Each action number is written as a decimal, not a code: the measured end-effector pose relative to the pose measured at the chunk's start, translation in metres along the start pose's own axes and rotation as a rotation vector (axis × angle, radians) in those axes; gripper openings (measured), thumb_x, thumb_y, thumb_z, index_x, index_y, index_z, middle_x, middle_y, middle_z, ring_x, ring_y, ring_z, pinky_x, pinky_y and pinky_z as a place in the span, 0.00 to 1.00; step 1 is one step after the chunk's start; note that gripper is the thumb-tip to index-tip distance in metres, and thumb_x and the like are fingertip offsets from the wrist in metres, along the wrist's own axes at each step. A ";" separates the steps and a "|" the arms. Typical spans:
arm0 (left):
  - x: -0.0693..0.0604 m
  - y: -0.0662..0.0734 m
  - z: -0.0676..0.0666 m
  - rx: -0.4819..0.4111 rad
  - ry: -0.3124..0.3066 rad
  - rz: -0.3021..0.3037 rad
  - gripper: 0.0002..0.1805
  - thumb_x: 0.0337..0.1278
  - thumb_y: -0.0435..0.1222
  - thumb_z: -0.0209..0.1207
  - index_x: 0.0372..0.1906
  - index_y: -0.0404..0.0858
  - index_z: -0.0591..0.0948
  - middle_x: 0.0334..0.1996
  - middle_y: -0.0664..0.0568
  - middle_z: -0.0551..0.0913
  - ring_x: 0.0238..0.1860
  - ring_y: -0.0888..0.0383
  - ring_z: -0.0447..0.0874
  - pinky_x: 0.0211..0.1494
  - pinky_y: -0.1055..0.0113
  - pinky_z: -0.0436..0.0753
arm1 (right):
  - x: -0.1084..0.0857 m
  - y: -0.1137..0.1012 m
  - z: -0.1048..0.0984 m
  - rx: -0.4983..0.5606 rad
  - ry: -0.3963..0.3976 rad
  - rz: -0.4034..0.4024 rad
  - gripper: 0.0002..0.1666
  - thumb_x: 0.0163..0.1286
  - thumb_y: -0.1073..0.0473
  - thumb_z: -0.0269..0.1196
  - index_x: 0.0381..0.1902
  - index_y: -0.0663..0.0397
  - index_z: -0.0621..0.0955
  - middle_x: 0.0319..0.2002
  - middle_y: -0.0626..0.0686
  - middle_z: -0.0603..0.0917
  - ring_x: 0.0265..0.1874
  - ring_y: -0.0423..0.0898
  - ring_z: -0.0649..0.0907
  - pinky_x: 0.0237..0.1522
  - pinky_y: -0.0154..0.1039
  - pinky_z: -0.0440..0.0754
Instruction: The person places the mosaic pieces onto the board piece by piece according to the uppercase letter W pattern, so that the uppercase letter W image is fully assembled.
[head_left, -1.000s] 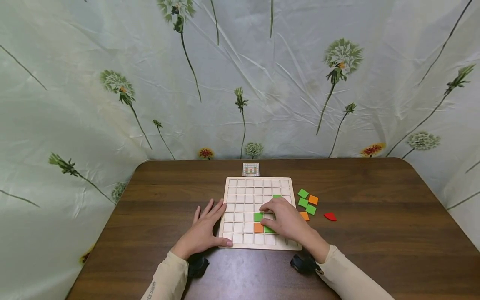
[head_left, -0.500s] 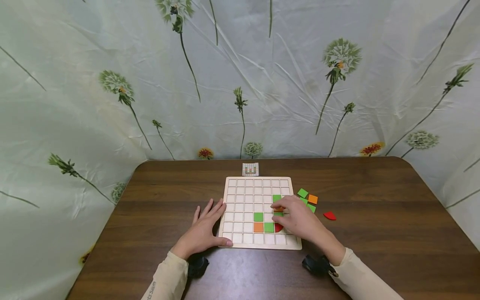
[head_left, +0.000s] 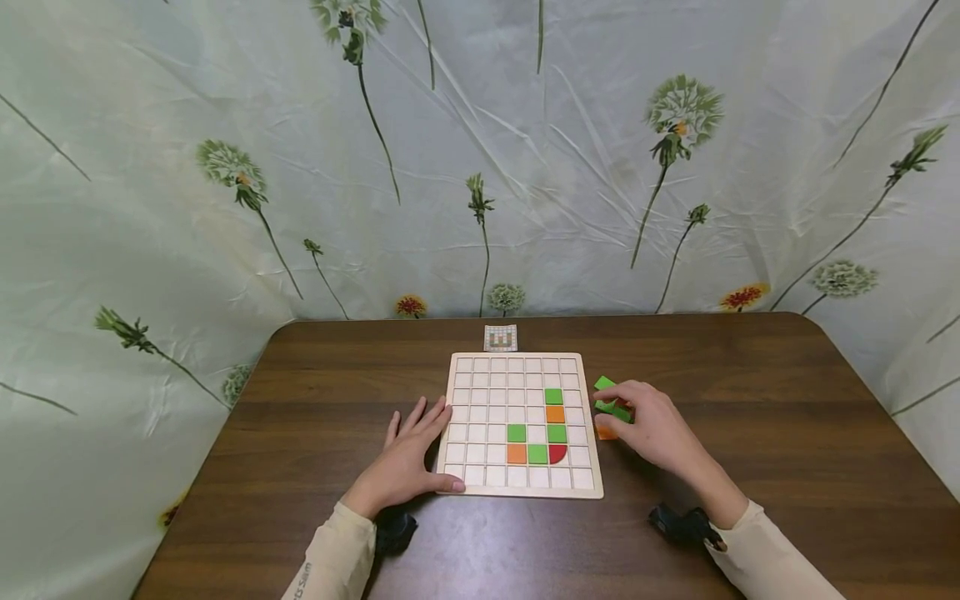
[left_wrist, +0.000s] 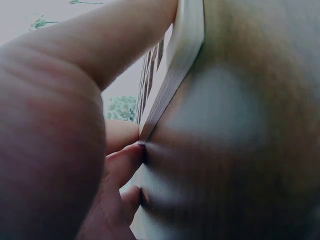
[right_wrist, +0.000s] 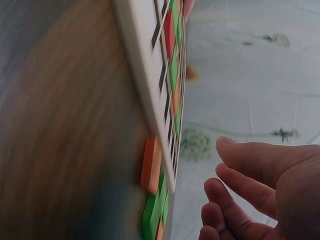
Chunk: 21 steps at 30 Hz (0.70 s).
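A pale wooden grid board point(head_left: 472, 492) lies on the table, with green and orange square tiles and one red rounded tile point(head_left: 557, 454) in its cells. At its left edge, my left hand point(head_left: 405, 462) rests with spread fingers, the thumb at the near corner. In the left wrist view, fingertips point(left_wrist: 127, 162) touch the board's side. My right hand point(head_left: 660, 425) is over the loose tiles right of the board, thumb and fingers apart. Nothing shows between them in the right wrist view. Green tiles point(head_left: 604, 382) and an orange tile point(head_left: 607, 433) peek out; the hand hides others.
A small pattern card point(head_left: 501, 337) lies just beyond the board's far edge. The brown table point(head_left: 750, 358) ends at a floral curtain point(head_left: 570, 167) behind. Black cameras point(head_left: 395, 533) are strapped at both wrists.
My right hand places an orange tile in the board's right part, lets go, and moves right to the loose tiles. The red rounded tile on the board is uncovered. My left hand stays put.
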<state>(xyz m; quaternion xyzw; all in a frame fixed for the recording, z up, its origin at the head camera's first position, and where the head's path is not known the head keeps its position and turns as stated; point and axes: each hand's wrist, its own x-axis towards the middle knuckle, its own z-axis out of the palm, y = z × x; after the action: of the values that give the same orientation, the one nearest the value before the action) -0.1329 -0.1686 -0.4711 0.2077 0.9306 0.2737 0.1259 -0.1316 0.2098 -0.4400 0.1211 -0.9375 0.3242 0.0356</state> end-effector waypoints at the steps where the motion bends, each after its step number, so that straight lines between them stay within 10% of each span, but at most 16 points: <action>1: 0.000 0.000 0.000 0.000 0.001 0.000 0.63 0.43 0.60 0.73 0.80 0.40 0.55 0.81 0.50 0.48 0.81 0.45 0.35 0.74 0.36 0.30 | 0.000 0.003 -0.002 0.002 0.008 0.007 0.18 0.64 0.58 0.73 0.50 0.57 0.87 0.44 0.53 0.85 0.39 0.49 0.80 0.36 0.43 0.77; 21: -0.002 0.000 -0.001 0.003 0.002 0.008 0.63 0.42 0.62 0.73 0.80 0.42 0.55 0.81 0.51 0.47 0.81 0.47 0.34 0.75 0.38 0.31 | 0.007 0.043 -0.023 -0.010 -0.036 0.145 0.20 0.65 0.58 0.71 0.52 0.60 0.85 0.45 0.59 0.84 0.41 0.54 0.80 0.42 0.49 0.79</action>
<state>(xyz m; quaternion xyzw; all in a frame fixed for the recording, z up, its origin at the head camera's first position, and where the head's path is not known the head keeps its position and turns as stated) -0.1319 -0.1696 -0.4694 0.2113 0.9304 0.2728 0.1238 -0.1492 0.2550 -0.4465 0.0583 -0.9460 0.3189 -0.0042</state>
